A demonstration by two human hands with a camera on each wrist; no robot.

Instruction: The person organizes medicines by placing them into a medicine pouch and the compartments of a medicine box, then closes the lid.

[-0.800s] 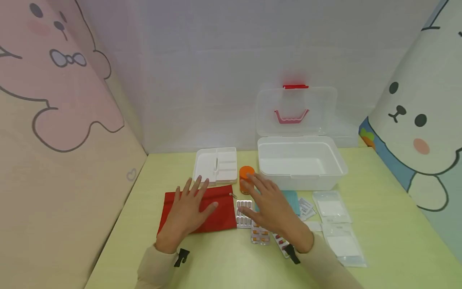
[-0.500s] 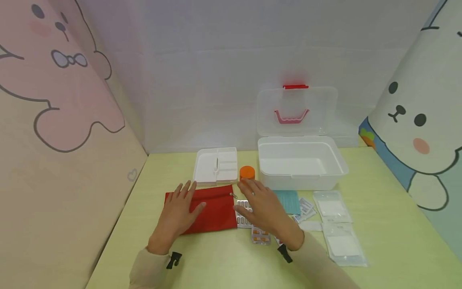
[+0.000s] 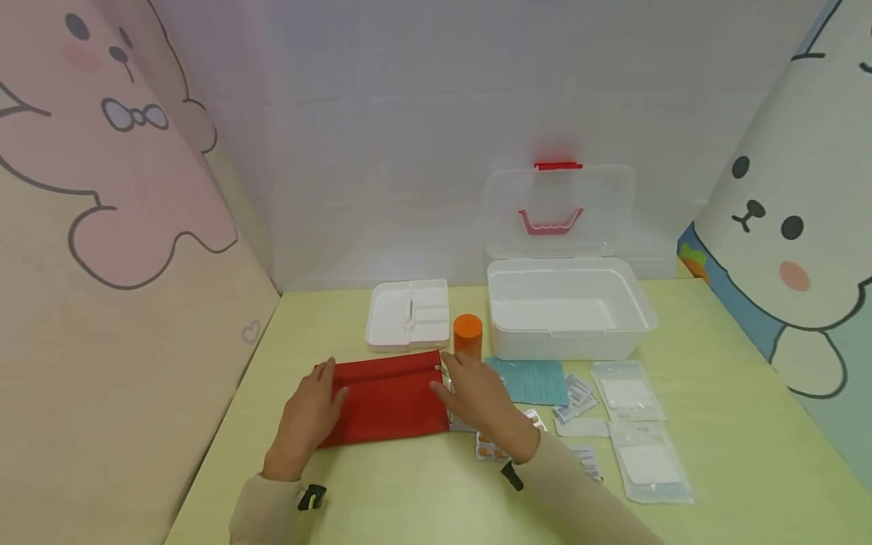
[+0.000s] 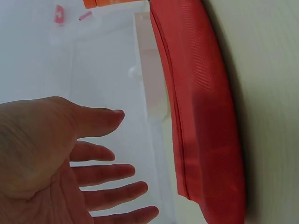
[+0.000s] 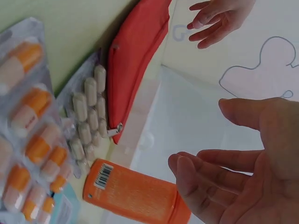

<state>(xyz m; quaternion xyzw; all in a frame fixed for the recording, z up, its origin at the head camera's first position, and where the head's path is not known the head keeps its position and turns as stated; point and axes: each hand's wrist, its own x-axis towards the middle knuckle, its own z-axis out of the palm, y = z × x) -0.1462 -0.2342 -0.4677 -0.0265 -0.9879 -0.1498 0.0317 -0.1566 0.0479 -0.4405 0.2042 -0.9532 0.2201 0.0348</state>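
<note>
A red zippered pouch (image 3: 391,405) lies flat on the table, its zip along the far edge. My left hand (image 3: 305,412) is over the pouch's left end; in the left wrist view its fingers (image 4: 110,173) are spread and apart from the cloth. Near the zipper pull (image 5: 116,130) at the pouch's right end is my right hand (image 3: 480,397), fingers relaxed and slightly bent, holding nothing. An orange bottle (image 3: 468,333) stands just beyond it. Under the right hand, blister packs of white capsules (image 5: 88,103) and orange-and-white capsules (image 5: 36,112) are partly hidden in the head view.
A white divided tray (image 3: 388,316) sits behind the pouch. To its right stands a white box (image 3: 572,342) with its clear lid (image 3: 562,189) raised. A blue mask (image 3: 534,381), small sachets (image 3: 577,393) and clear packets (image 3: 647,462) lie at the right.
Both hands have come down and back toward the person, the left moving left and the right slightly left toward the pouch's zipper end. More of the orange bottle and blue mask now shows.
</note>
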